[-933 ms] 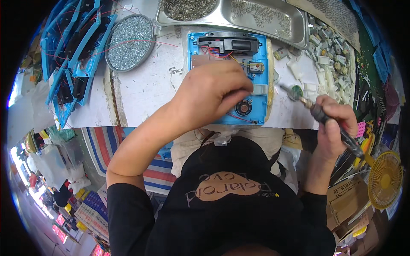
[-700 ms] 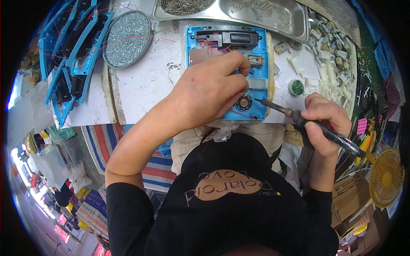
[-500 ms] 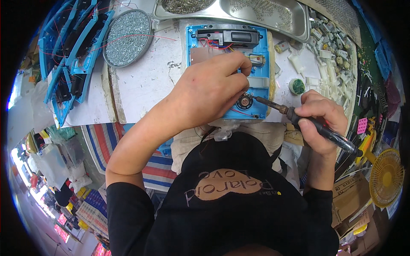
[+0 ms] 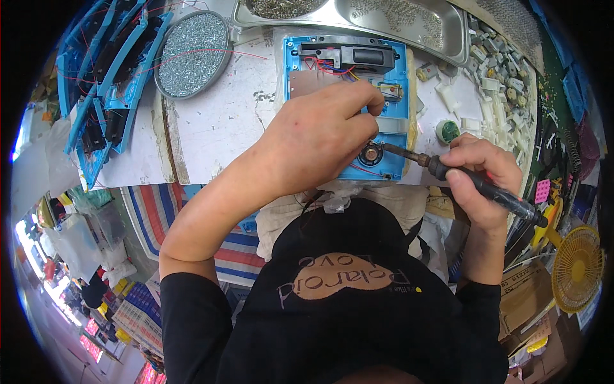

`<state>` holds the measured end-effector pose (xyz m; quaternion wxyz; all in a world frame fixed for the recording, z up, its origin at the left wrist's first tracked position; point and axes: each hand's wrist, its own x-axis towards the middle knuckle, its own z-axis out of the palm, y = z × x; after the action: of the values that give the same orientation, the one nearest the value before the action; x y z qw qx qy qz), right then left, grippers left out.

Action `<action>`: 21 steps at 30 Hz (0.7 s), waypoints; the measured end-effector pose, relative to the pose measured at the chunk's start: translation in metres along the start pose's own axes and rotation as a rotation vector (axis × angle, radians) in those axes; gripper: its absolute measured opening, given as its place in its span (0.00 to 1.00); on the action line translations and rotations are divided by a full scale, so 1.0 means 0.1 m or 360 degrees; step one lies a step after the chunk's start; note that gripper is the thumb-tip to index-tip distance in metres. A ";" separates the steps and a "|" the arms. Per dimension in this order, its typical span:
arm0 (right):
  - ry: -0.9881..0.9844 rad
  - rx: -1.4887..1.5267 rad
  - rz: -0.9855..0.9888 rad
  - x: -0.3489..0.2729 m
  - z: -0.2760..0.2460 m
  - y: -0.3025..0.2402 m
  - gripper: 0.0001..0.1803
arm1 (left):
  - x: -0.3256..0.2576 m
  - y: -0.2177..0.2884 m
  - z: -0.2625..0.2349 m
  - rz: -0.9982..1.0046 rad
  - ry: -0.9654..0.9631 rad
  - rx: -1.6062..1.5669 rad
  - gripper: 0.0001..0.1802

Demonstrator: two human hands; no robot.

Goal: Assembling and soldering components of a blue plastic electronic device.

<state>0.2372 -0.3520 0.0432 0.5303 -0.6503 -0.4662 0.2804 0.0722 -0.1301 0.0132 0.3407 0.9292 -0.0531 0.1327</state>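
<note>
White bench (image 4: 217, 128) takes up the top of the view. Stack of blue casings (image 4: 130, 97) with red wires at far left. Steel tray (image 4: 330, 23) of small metal parts along the far side. Open blue housing (image 4: 396, 144) in the middle of the bench, at the near edge, below the tray. Round dish (image 4: 185, 97) of small silvery pieces between stack and housing.

Left hand (image 4: 323, 131) over the housing, fingers bunched; can't tell if they pinch anything, tips hidden. Right hand (image 4: 483, 179) has fingers wrapped round the soldering iron (image 4: 437, 168), which points left. Tip is at the speaker (image 4: 371, 153) in the housing's near part; contact unclear. Small green-topped pot (image 4: 448, 132) right of the housing, near the right hand.
</note>
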 end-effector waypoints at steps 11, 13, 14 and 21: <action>0.0196 0.0175 -0.0157 -0.14 -0.13 0.06 0.12 | 0.00 -0.11 0.00 0.0070 0.0062 -0.0244 0.12; 0.0214 0.0198 -0.0176 -0.16 -0.14 0.09 0.12 | 0.01 -0.11 0.01 0.0059 0.0084 -0.0284 0.12; 0.0223 0.0209 -0.0185 -0.17 -0.15 0.09 0.12 | 0.01 -0.11 0.02 0.0052 0.0096 -0.0264 0.12; 0.0283 0.0231 -0.0178 -0.22 -0.18 0.10 0.12 | 0.02 -0.05 0.04 0.0043 0.0068 -0.0092 0.12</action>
<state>0.2473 -0.3794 0.0359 0.6300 -0.6055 -0.4313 0.2246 0.0759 -0.1291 0.0082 0.3667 0.9151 -0.0622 0.1556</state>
